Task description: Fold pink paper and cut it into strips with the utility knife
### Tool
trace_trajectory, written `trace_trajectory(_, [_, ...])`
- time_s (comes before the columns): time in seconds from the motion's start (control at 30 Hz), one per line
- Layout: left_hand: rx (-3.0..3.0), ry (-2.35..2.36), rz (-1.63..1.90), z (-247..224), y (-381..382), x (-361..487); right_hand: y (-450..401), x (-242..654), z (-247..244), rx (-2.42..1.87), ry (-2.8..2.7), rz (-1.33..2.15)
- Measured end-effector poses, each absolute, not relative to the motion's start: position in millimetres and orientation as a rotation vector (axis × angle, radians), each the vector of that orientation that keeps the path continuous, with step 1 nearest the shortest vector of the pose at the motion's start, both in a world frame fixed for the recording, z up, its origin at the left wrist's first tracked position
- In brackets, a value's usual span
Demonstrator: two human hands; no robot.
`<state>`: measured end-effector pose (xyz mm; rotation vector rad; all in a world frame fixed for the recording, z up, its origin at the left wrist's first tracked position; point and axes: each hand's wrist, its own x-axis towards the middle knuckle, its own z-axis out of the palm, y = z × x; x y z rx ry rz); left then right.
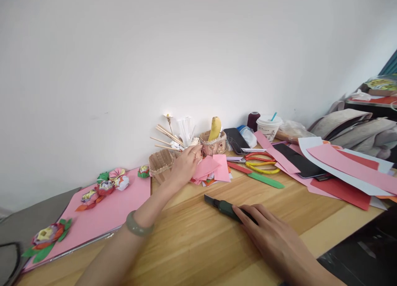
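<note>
My left hand point(186, 164) reaches to the small woven baskets near the wall, with its fingertips at the rim of the middle one; what they hold, if anything, is hidden. Sticks point(167, 133) and white tubes point(185, 131) stand up just behind it. Pink paper squares point(211, 167) lie right beside this hand. On the wooden table, my right hand point(263, 230) is closed over the handle of a dark green utility knife point(226, 208). The knife's blade points up and left, toward the paper squares.
Paper flowers point(105, 187) lie on a pink sheet point(124, 205) at left. A basket point(214, 147) holds a banana point(215, 129). Scissors point(262, 167), a lidded cup point(268, 128), a black phone point(297, 160) and paper strips point(350, 164) spread across the right.
</note>
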<state>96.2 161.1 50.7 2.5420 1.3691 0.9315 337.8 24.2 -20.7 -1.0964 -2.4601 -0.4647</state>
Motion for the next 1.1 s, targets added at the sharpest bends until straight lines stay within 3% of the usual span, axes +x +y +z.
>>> trace_trajectory(0.3, [2.841, 0.823, 0.643, 11.6, 91.6, 83.4, 32.2, 325.3, -11.3, -1.086, -2.434, -0.355])
trace_trajectory(0.53, [3.195, 0.618, 0.844, -20.7, 88.1, 73.5, 60.3, 441.2, 7.6, -1.754, -2.038, -0.518])
trace_trajectory(0.77, [3.419, 0.697, 0.716, -11.9, 90.4, 49.9, 83.0, 559.1, 15.7, -2.328, -1.748, -0.474])
trace_trajectory(1.1, [3.478, 1.235, 0.247, -9.9, 97.2, -34.8, 92.6, 572.7, 6.9, -2.564, -1.883, -0.234])
